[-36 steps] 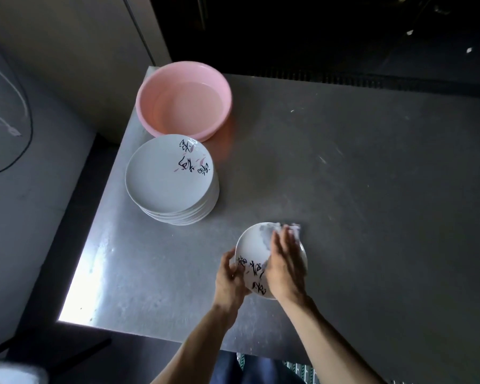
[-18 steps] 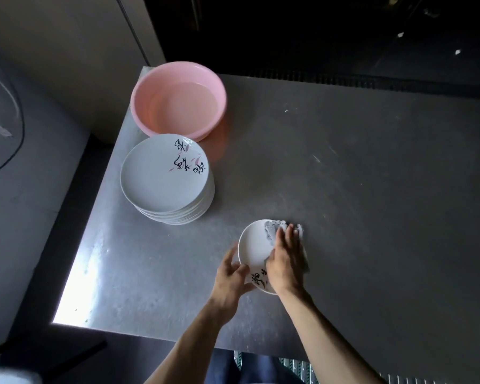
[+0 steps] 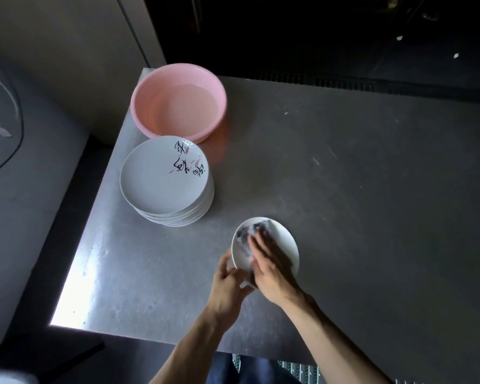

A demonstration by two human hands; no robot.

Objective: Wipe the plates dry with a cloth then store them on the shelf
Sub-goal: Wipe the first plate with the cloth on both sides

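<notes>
A small white plate (image 3: pixel 286 239) is held tilted just above the metal table, near its front edge. My left hand (image 3: pixel 227 284) grips the plate's lower left rim. My right hand (image 3: pixel 269 264) lies flat on the plate's face with straight fingers, pressing a pale cloth (image 3: pixel 247 231) whose end shows past the fingertips. The hand and cloth are motion-blurred. A stack of several white plates (image 3: pixel 164 178) with black and pink brush marks stands to the upper left.
A pink plastic basin (image 3: pixel 139 106) holding water sits at the table's back left corner, touching the stack's far side. The grey metal table (image 3: pixel 372 203) stretches wide to the right. Its left edge drops to a dark floor.
My right hand has swept the cloth from the plate's right side toward its upper left. The black lettering near the lower rim is now covered. My left hand has shifted along the rim.
</notes>
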